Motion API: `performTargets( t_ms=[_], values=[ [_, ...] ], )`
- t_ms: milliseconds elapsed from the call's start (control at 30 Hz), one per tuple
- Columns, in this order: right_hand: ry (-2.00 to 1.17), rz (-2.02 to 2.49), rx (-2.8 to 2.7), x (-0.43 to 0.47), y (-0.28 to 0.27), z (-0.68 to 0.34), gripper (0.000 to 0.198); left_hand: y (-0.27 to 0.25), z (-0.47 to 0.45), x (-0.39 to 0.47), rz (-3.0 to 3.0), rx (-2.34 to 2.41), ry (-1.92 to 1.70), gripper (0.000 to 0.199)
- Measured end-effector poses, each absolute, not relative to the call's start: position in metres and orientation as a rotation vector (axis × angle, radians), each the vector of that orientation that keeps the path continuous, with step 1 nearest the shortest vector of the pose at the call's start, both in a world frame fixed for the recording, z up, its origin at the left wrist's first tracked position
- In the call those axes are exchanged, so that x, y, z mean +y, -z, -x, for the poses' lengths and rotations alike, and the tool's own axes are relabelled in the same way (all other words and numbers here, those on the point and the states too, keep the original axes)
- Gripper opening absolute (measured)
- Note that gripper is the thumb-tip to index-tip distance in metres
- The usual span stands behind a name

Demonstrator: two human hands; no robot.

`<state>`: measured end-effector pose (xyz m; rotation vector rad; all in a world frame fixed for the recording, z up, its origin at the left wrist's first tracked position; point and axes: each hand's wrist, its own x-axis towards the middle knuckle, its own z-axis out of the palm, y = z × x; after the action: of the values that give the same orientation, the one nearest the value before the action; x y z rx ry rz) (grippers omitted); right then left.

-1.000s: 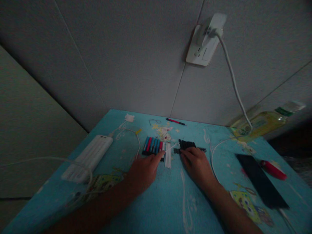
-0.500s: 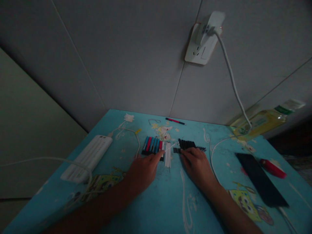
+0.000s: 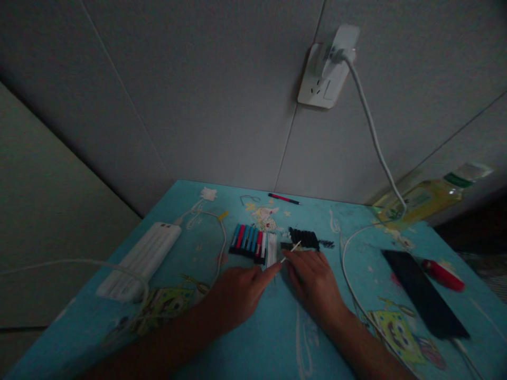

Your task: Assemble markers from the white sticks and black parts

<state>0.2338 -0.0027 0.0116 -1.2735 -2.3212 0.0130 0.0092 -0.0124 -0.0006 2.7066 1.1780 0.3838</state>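
Observation:
My left hand (image 3: 245, 287) pinches one end of a thin white stick, like a pen refill (image 3: 292, 249); it points away to the upper right. At its near end, the fingertips of my right hand (image 3: 312, 274) are bent close to or against the stick; whatever they hold is hidden. Just ahead lie small dark pieces (image 3: 285, 246). A row of blue, red and white pen barrels with black ends (image 3: 247, 238) is beyond my left hand. Beside it several white refills (image 3: 271, 248) lie parallel. Black tube-like parts (image 3: 303, 237) line up beyond my right hand, with small dark bits (image 3: 327, 244) alongside.
A red and black pen (image 3: 284, 199) lies near the wall. On the left is a white power strip (image 3: 138, 261) with cables. To the right are a dark phone-like slab (image 3: 423, 293), a red object (image 3: 443, 274) and a yellow liquid bottle (image 3: 423, 199). A cable hangs from the wall socket (image 3: 327, 79).
My left hand has moved the white refill right and nearer, toward my right hand. My right fingertips have drawn back slightly from the dark pieces and now meet the refill's near end.

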Motion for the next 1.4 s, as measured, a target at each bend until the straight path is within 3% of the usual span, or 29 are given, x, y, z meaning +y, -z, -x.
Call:
performTargets(
  t_ms=[200, 500, 667, 1067, 1400],
  values=[
    [0.307, 1.434, -2.267, -0.003, -0.02, -0.249, 0.027, 0.001, -0.009, -0.012, -2.68, 1.106, -0.47, 0.042],
    [0.286, 1.334, -2.545, 0.006, -0.009, -0.225, 0.037, 0.002, -0.01, -0.01, -2.664, 1.239, -0.343, 0.019],
    [0.24, 1.344, -2.549, 0.01, -0.006, -0.223, 0.04, 0.0, -0.012, -0.009, -2.687, 1.297, -0.273, 0.021],
    [0.035, 1.301, -2.522, -0.015, -0.007, -0.225, 0.019, 0.004, -0.011, -0.01, -2.732, 1.279, -0.344, 0.022],
    [-0.104, 1.259, -2.464, -0.015, -0.005, -0.221, 0.03, 0.001, -0.011, -0.009, -2.699, 1.254, -0.326, 0.024]
  ],
)
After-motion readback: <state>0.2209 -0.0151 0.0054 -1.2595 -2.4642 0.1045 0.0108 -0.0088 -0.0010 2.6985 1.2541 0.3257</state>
